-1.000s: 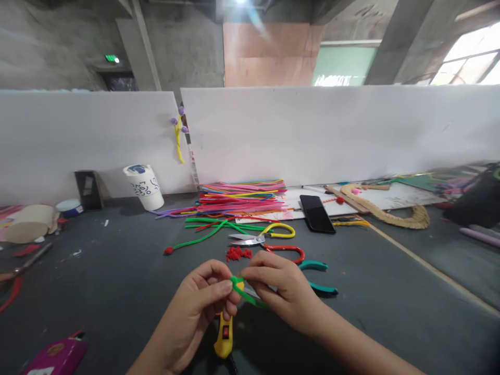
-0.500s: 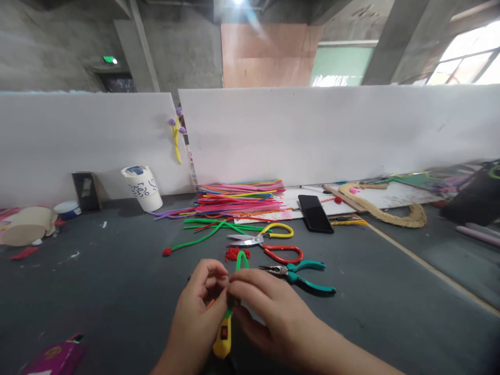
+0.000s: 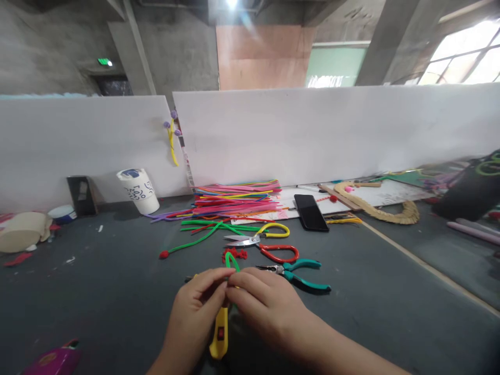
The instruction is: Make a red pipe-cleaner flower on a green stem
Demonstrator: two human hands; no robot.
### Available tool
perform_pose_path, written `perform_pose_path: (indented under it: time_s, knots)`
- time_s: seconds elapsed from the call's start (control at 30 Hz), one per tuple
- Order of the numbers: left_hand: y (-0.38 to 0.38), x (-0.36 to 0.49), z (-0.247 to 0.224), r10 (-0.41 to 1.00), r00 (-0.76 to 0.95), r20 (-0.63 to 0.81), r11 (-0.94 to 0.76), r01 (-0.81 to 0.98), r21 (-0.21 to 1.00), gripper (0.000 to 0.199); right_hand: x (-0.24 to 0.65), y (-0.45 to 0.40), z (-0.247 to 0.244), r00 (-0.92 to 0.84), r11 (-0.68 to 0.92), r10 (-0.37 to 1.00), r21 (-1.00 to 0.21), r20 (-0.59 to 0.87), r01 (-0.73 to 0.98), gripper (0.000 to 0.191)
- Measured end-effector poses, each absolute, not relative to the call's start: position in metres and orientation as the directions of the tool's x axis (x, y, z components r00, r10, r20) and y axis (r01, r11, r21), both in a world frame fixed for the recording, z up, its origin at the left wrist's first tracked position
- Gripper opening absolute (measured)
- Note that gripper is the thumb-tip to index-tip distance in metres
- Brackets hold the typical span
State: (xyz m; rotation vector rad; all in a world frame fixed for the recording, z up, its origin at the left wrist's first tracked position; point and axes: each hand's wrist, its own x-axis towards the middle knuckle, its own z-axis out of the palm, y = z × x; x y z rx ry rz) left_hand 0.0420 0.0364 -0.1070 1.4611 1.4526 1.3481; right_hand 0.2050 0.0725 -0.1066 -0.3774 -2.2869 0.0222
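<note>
A green pipe cleaner (image 3: 230, 259), bent into a narrow loop, sticks up between my two hands. My left hand (image 3: 197, 312) pinches it with thumb and forefinger. From the other side my right hand (image 3: 269, 307) closes its fingers on the same spot, and the fingertips of both hands meet there. What lies between the fingertips is hidden. Under the hands lies a yellow glue gun (image 3: 220, 338) with a red switch, partly covered. Just beyond the loop is a small heap of red fuzzy bits (image 3: 239, 253).
Scissors (image 3: 250, 240) and teal-handled pliers (image 3: 302, 272) lie ahead to the right. Behind them are green stems (image 3: 199, 227), a pile of coloured pipe cleaners (image 3: 238, 198) and a phone (image 3: 311, 212). A white cup (image 3: 138, 192) stands left; a purple box (image 3: 54, 359) is near left.
My fingertips have closed in tighter around the green pipe cleaner, and its loop now leans further left. The whole view has shifted slightly; the tools lie as before.
</note>
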Motion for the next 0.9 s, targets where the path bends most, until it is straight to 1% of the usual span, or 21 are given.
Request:
perform_pose_path:
  time_s: [0.07,0.13,0.2,0.23,0.3,0.33,0.4,0.43,0.47,0.5,0.53,0.57,0.6,0.63,0.67,0.7,0.8,0.9]
  knots:
    - [0.038,0.039,-0.109,0.955,-0.136,0.262,-0.203,0.343,0.917,0.019,0.204,0.07,-0.104,-0.55,0.931,0.36,-0.325,0.753,0.165,0.02]
    - [0.041,0.036,-0.11,0.943,-0.125,0.309,-0.236,0.406,0.883,0.019,0.203,0.064,-0.097,-0.515,0.823,0.49,-0.567,0.703,0.009,0.014]
    - [0.044,0.031,-0.11,0.928,-0.137,0.348,-0.25,0.463,0.85,0.019,0.204,0.057,-0.087,-0.562,0.635,0.578,-0.759,0.591,-0.145,0.011]
    - [0.045,0.028,-0.11,0.918,-0.153,0.366,-0.252,0.489,0.835,0.018,0.206,0.054,-0.082,-0.603,0.521,0.597,-0.827,0.53,-0.211,0.014]
    - [0.047,0.022,-0.109,0.896,-0.188,0.402,-0.249,0.537,0.806,0.018,0.211,0.051,-0.072,-0.7,0.274,0.589,-0.915,0.403,-0.295,0.022]
    - [0.048,0.02,-0.108,0.886,-0.203,0.416,-0.245,0.557,0.794,0.018,0.215,0.052,-0.069,-0.757,0.161,0.56,-0.941,0.336,-0.299,0.027]
    - [0.047,0.017,-0.106,0.871,-0.223,0.437,-0.24,0.584,0.775,0.018,0.223,0.058,-0.065,-0.876,-0.002,0.446,-0.979,0.184,-0.206,0.039]
    - [0.046,0.017,-0.106,0.866,-0.227,0.446,-0.241,0.592,0.769,0.018,0.226,0.062,-0.064,-0.93,-0.047,0.355,-0.992,0.091,-0.115,0.045]
    - [0.045,0.018,-0.105,0.862,-0.226,0.454,-0.245,0.598,0.763,0.017,0.227,0.066,-0.064,-0.952,-0.065,0.305,-0.998,0.005,-0.026,0.05]
    - [0.043,0.02,-0.104,0.859,-0.217,0.463,-0.255,0.603,0.756,0.017,0.227,0.071,-0.066,-0.952,-0.068,0.299,-0.997,-0.066,0.048,0.054]
    - [0.041,0.022,-0.104,0.858,-0.202,0.472,-0.269,0.607,0.748,0.017,0.226,0.074,-0.068,-0.916,-0.059,0.386,-0.994,-0.108,0.092,0.055]
    - [0.038,0.025,-0.103,0.857,-0.183,0.481,-0.285,0.609,0.74,0.016,0.223,0.076,-0.071,-0.823,-0.031,0.562,-0.996,-0.085,0.082,0.051]
    - [0.036,0.028,-0.103,0.857,-0.161,0.489,-0.303,0.61,0.732,0.015,0.219,0.078,-0.074,-0.725,-0.002,0.687,-0.998,-0.052,0.07,0.043]
    - [0.034,0.031,-0.104,0.858,-0.139,0.494,-0.319,0.61,0.725,0.015,0.214,0.078,-0.077,-0.64,0.028,0.769,-0.998,-0.016,0.06,0.034]
    - [0.033,0.034,-0.104,0.86,-0.118,0.497,-0.334,0.608,0.721,0.015,0.209,0.077,-0.08,-0.583,0.054,0.813,-0.997,0.011,0.057,0.026]
    - [0.031,0.037,-0.105,0.863,-0.101,0.496,-0.344,0.603,0.72,0.015,0.204,0.075,-0.083,-0.559,0.072,0.829,-0.995,0.024,0.064,0.019]
    - [0.029,0.043,-0.109,0.88,-0.081,0.468,-0.338,0.586,0.736,0.016,0.194,0.069,-0.091,-0.502,0.121,0.864,-0.986,0.049,0.111,0.006]
    - [0.029,0.044,-0.113,0.916,-0.092,0.39,-0.276,0.562,0.78,0.014,0.192,0.065,-0.096,-0.452,0.165,0.889,-0.971,0.069,0.176,0.012]
